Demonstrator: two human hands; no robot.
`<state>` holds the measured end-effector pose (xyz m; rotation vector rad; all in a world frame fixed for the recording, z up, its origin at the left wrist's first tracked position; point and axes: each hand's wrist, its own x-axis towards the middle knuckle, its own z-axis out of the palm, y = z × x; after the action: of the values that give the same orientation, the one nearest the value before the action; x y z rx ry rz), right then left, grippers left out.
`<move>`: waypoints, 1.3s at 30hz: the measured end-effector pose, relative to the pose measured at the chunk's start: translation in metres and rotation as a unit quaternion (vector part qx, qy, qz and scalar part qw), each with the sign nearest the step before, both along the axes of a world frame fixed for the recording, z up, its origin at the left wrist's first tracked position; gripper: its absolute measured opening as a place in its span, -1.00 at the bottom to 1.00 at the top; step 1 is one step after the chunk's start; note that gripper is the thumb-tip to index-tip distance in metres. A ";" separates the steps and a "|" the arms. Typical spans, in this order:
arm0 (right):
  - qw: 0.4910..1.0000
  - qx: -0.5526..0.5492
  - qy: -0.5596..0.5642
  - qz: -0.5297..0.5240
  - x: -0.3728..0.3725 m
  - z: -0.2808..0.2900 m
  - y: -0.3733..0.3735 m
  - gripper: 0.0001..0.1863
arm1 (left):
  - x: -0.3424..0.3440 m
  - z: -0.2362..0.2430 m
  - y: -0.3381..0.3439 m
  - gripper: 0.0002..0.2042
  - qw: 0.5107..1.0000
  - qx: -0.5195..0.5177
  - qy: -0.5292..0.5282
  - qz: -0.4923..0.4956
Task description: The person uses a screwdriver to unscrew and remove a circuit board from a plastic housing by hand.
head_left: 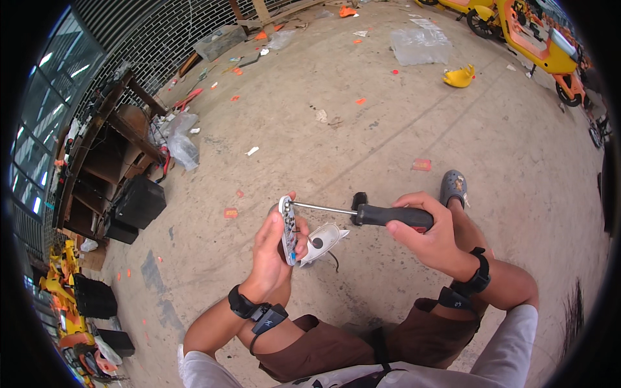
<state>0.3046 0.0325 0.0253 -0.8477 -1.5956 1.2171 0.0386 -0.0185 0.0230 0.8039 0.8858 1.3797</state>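
My left hand (272,246) is closed on a slim, pale-rimmed part (289,236) with dark and metallic details, perhaps a circuit board, held upright on its edge. My right hand (424,229) grips a screwdriver (381,215) by its dark handle with some red on it. The long metal shaft points left, its tip at the upper end of the held part. A white plastic housing (328,240) with a dark round spot and a short black cable lies just right of my left hand, lower in view. A small black object (359,199) lies on the floor behind the screwdriver.
A wooden bench (113,129) with black boxes (139,200) stands at left, yellow scooter parts (61,288) below it. Yellow scooters (527,48) stand at upper right. The concrete floor (310,149) holds plastic bags, a yellow piece (458,77) and orange scraps. My legs and shoe (454,187) are below and right.
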 end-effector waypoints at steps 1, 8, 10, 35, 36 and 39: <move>0.998 -0.061 0.017 0.001 0.000 0.003 -0.001 -0.67 | 0.001 0.000 0.000 -0.46 1.000 0.000 0.000 0.004; 0.980 -0.198 0.034 -0.015 -0.003 0.011 -0.002 -0.71 | 0.002 0.002 0.001 -0.47 0.999 0.015 0.027 0.010; 0.977 -0.209 0.045 0.002 -0.001 0.007 0.005 -0.71 | 0.002 0.006 0.001 -0.48 1.000 0.000 0.010 0.003; 0.889 -0.426 0.093 0.142 -0.030 -0.038 0.013 -0.50 | 0.021 -0.007 0.006 -0.49 0.995 -0.066 0.038 -0.066; 0.889 -0.426 0.092 0.140 -0.032 -0.035 0.013 -0.50 | 0.022 -0.006 0.007 -0.48 0.993 -0.060 0.059 -0.085; 0.885 -0.432 0.107 0.136 -0.036 -0.029 0.012 -0.63 | 0.028 -0.004 0.007 -0.50 0.991 -0.074 0.068 -0.091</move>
<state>0.2690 0.0447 -0.0038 -0.9839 -0.9670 2.2146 0.0664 -0.0113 0.0188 0.8507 0.9833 1.0967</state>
